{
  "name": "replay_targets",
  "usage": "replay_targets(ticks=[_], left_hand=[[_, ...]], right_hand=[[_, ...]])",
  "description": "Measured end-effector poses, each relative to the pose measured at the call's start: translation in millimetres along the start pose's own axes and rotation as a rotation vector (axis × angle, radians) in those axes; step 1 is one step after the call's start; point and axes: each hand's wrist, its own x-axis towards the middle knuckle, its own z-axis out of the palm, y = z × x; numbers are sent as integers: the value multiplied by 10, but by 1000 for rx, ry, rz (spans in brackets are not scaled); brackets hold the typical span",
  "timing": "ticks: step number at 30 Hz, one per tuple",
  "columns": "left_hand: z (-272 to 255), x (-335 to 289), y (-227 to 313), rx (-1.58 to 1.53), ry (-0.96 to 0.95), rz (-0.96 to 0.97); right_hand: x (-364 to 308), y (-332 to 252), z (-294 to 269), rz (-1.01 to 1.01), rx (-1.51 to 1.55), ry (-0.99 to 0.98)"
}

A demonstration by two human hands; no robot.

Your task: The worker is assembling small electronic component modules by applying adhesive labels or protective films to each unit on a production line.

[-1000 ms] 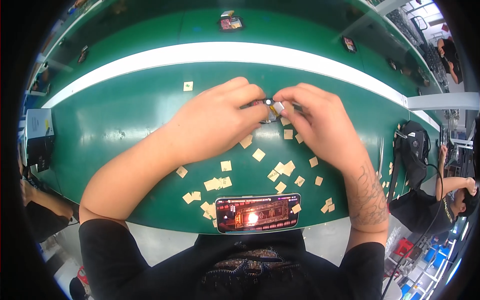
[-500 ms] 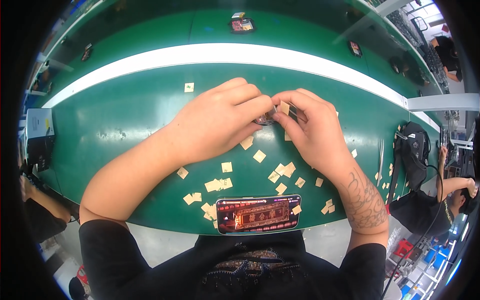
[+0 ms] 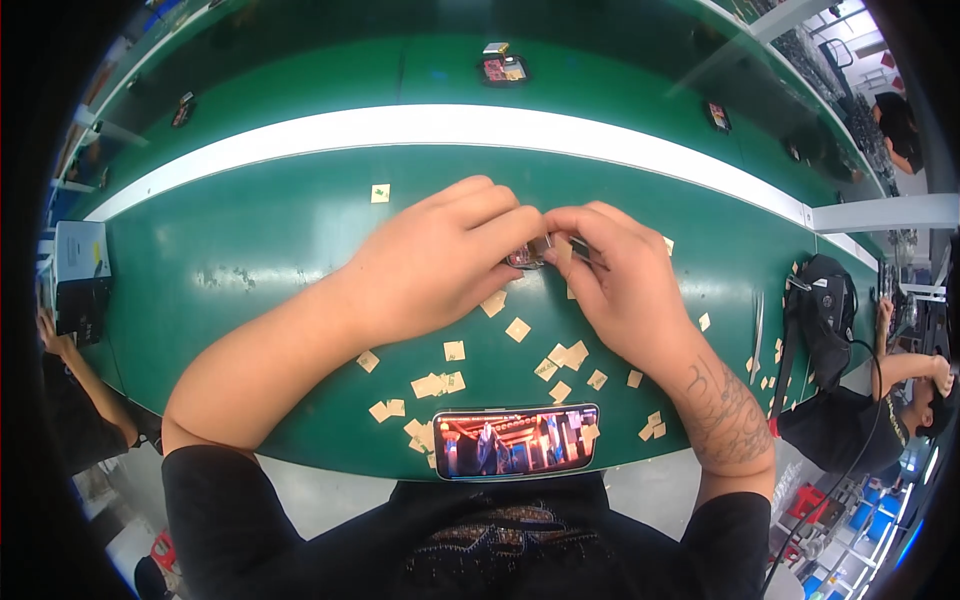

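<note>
Over the middle of the green bench my left hand (image 3: 440,255) is closed around a small dark device (image 3: 527,255) with reddish and metallic parts inside, mostly hidden by the fingers. My right hand (image 3: 625,270), its forearm tattooed, pinches what looks like thin metal tweezers (image 3: 592,256) right beside the device. A tan paper square (image 3: 560,248) shows at the right fingertips; whether it is gripped or stuck there is unclear. Both hands' fingertips almost meet. Nearer to me, several tan paper squares (image 3: 517,329) lie scattered about the bench.
A phone (image 3: 515,440) playing a video lies at the bench's near edge. Beyond a white rail (image 3: 430,125), open devices (image 3: 502,70) sit on a green surface. At right are a black bag (image 3: 830,300) and a person (image 3: 860,420); another person (image 3: 95,400) sits at left.
The view has shifted slightly, and the phone's picture is different. The tan square by my right fingertips now sits lower, closer to the device. Both hands keep their hold.
</note>
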Motion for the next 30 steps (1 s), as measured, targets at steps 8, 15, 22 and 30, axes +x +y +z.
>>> replay_targets(ticks=[8,15,22,30], left_hand=[[-5,1,4,-9,-6,-10],[-8,-6,15,0,-10,-34],[-10,0,9,-2,-11,-27],[10,7,16,-4,-17,-28]], right_hand=[[-2,22,39,75,145,23],[7,-8,-16,91,53,-9],[6,-27,-29,65,-21,0],[46,-95,23,61,-72,44]])
